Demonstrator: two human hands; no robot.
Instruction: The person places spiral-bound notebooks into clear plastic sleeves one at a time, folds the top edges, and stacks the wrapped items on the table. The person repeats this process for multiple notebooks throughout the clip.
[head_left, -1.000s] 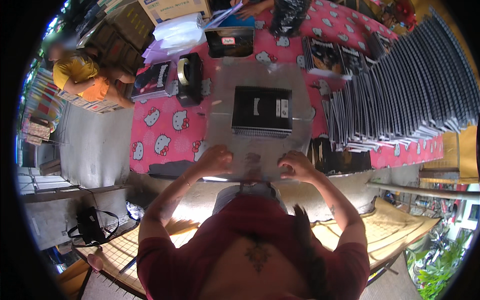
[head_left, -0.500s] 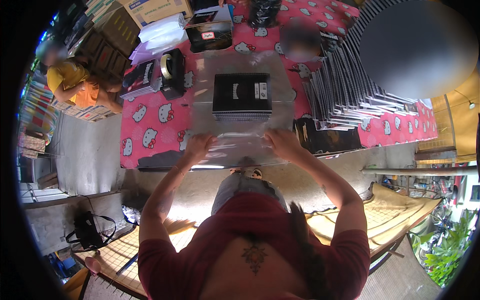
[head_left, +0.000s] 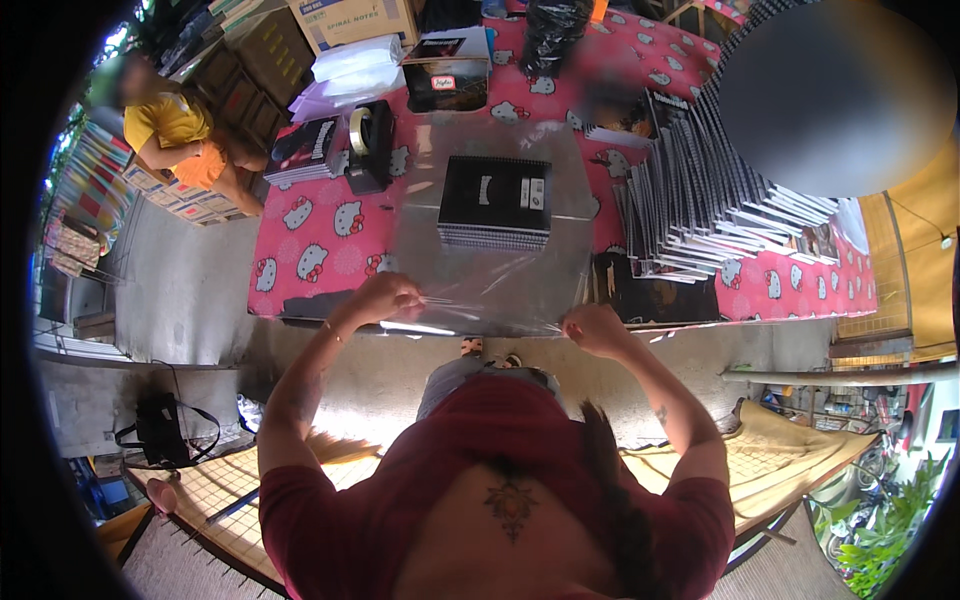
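Where the seated person [head_left: 175,140] is: off the left edge of the pink surface [head_left: 323,235], in yellow and orange, on cartons [head_left: 150,188].
Dark books [head_left: 305,148]: a short pile by the surface's left edge, toward the far left corner.
Tape dispenser [head_left: 370,165]: black, just right of the dark books.
Left hand [head_left: 393,296]: over the surface's near edge, left of the middle, fingers together, apparently pinching the clear film [head_left: 480,280]; it has come closer to that edge in the last half second.
Film spread: from under the notebook pile [head_left: 493,195] to the near edge; the hands now stand wider apart, so its near part seems drawn out flatter, which should make it easier to handle.
Pile on film: black spiral notebooks, mid-surface, touched by neither hand; its place on the film looks about the same, so the pull seems not to have dragged it.
Right hand [head_left: 594,329]: at the near edge, right of the middle, curled, seemingly clamped on the film; fingertips mostly hidden.
Black glossy piece [head_left: 655,290]: flat at the near edge, just beyond the right hand.
Notebook row [head_left: 690,200]: leaning spiral notebooks toward the right edge, partly behind a blurred patch.
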